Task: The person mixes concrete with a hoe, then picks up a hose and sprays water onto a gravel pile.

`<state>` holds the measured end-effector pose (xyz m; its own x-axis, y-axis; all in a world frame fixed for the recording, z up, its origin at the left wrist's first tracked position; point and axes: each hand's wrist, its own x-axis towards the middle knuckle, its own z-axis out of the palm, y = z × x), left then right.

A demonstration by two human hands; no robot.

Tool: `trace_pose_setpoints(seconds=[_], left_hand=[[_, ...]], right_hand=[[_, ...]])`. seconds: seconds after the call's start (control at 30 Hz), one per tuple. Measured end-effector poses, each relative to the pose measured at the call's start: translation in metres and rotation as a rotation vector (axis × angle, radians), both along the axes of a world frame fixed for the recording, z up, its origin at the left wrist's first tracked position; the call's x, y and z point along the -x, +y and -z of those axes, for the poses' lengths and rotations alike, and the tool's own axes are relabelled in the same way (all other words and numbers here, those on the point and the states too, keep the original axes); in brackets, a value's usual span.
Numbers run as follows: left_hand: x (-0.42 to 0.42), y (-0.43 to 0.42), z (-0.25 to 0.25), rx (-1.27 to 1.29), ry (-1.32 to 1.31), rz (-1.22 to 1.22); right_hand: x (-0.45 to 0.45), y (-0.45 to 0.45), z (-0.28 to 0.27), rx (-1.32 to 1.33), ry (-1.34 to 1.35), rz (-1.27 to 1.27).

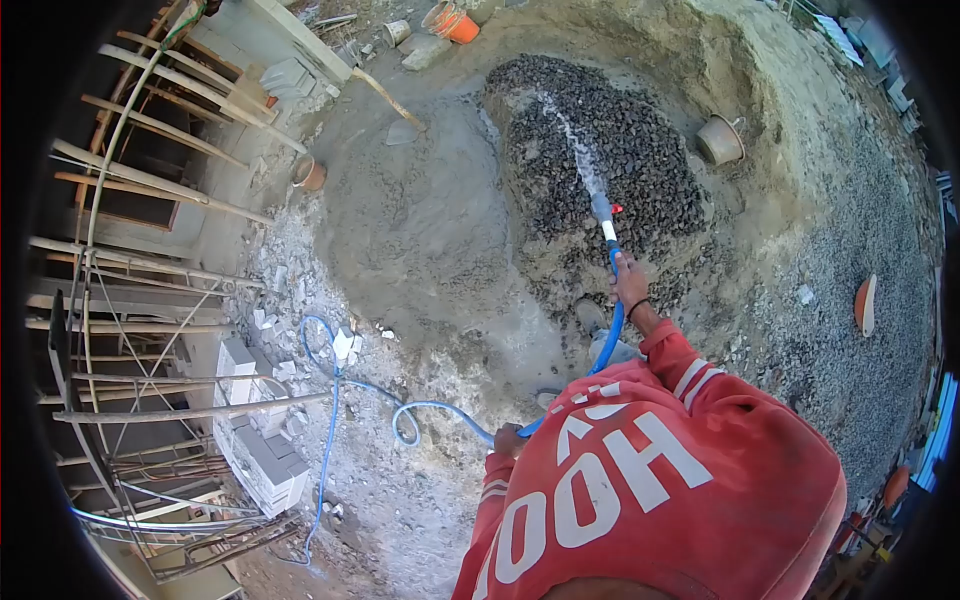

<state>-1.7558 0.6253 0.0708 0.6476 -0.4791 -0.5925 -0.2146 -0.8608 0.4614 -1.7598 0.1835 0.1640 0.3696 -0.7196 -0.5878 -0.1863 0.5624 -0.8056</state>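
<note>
Near its nozzle end, my right hand is closed round a blue hose. The hose ends in a grey nozzle with a red lever. Water sprays from it onto a heap of dark gravel. My left hand grips the same hose further back, low beside my red sleeve. Left of the gravel lies a wide patch of wet grey mix, with a shovel resting at its upper edge.
Buckets stand around the heap: one at right, an orange one at top, one at left. Hose loops cross the ground at lower left, near stacked pale blocks and wooden poles. An orange-rimmed pan lies far right.
</note>
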Motion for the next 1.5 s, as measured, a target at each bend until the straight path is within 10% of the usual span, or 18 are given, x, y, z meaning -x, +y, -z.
trace_pose_setpoints(seconds=[0.6, 1.5], left_hand=[[-0.008, 0.006, 0.015, 0.000, -0.099, -0.055], [-0.005, 0.009, 0.028, -0.029, -0.021, -0.094]], right_hand=[[0.056, -0.021, 0.095, -0.254, 0.044, 0.439], [0.002, -0.001, -0.007, -0.125, -0.125, 0.065]])
